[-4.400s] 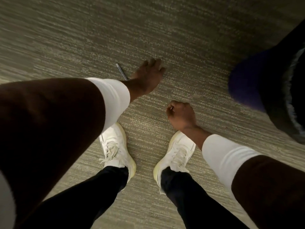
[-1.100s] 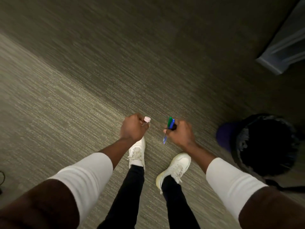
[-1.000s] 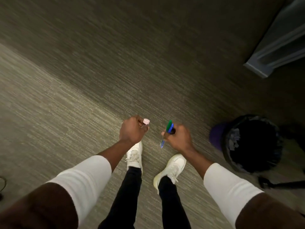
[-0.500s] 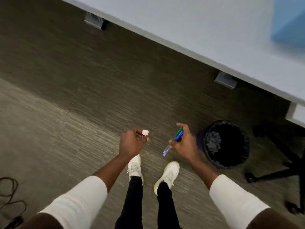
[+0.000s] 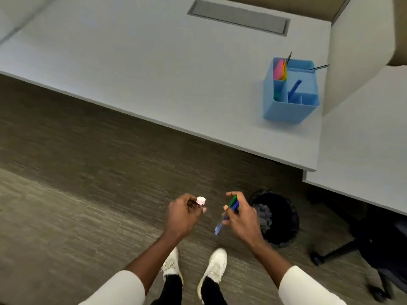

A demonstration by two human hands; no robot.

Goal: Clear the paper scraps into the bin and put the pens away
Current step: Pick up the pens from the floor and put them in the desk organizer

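My left hand (image 5: 184,214) is closed around a pen, of which only the pink end cap (image 5: 200,200) shows above the fingers. My right hand (image 5: 242,216) grips two pens together, a green one (image 5: 233,201) and a blue one (image 5: 220,225), their tips pointing down to the left. Both hands hover above the carpet in front of my feet. A black bin (image 5: 284,216) with crumpled paper inside stands just right of my right hand. A blue desk organiser (image 5: 290,106) with pens and coloured paper in it sits on the white desk (image 5: 154,73).
The desk edge runs diagonally from upper left to right, with a second desk surface (image 5: 363,150) and a white partition (image 5: 356,51) at right. A black office chair base (image 5: 352,249) stands at lower right beside the bin. My white shoes (image 5: 211,267) are on the carpet.
My view has lifted from the floor up to the desk, bringing the organiser into sight. A pen was picked off the carpet by my left hand. Both hands keep their pens.
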